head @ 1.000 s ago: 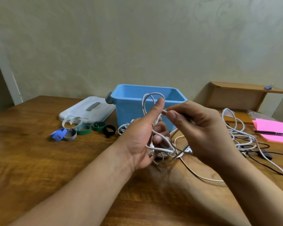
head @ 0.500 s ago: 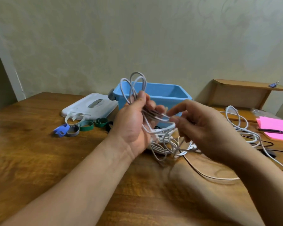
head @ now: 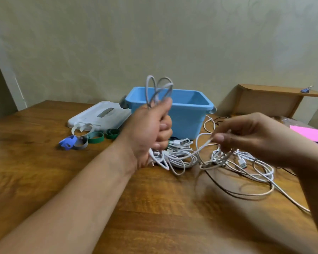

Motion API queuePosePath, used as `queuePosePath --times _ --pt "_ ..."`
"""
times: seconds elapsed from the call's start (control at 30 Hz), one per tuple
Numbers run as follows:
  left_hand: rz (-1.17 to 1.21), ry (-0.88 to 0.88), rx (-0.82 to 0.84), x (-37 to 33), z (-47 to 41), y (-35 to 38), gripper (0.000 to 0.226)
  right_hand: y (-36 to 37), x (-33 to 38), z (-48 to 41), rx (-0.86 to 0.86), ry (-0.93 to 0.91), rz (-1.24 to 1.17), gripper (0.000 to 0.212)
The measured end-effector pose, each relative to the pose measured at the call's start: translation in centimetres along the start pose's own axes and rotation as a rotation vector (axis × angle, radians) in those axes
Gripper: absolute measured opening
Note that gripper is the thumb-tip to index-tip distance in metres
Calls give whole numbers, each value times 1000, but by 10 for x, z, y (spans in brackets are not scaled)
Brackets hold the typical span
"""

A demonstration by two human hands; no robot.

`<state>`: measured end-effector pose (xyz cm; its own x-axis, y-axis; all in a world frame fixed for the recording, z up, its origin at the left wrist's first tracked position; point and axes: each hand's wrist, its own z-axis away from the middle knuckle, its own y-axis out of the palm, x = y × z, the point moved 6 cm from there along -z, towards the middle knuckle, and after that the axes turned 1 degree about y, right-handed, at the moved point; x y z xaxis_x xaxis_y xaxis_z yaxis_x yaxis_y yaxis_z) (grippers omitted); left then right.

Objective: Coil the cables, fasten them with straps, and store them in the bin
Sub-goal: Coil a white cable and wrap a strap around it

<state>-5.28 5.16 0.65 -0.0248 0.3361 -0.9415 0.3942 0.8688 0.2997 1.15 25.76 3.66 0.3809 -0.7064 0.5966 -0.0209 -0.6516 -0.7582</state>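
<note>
I am clenching my left grip (head: 151,129) round the half-wound coil (head: 159,88), raised before the blue bin (head: 191,116); my right grip (head: 250,138) is pinching its loose strand (head: 198,150); that strand is trailing into the tangle (head: 217,162) on the counter (head: 154,217), so I am expecting a pull to snag and loosen loops.

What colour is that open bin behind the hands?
The bin is light blue; the head view, the only one, shows it plainly.

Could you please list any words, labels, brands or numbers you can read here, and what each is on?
None can be read. The white lid, the blue bin and the pink notepad show no print; the grey patch on the lid is too blurred to tell.
</note>
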Motion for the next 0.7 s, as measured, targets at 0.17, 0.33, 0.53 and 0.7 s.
queuePosePath --times 0.17,0.33,0.53,0.7 --pt "-241 -21 61 19 12 28 23 17 19 -8 -182 -105 -60 31" --pt "-206 -10 138 23 15 37 27 25 21 -11 -283 -108 56 24" --pt "-268 -18 287 23 19 40 22 22 20 -10 -353 -182 141 19" --pt "-282 -64 539 20 26 43 21 11 35 0 -440 -226 208 29"
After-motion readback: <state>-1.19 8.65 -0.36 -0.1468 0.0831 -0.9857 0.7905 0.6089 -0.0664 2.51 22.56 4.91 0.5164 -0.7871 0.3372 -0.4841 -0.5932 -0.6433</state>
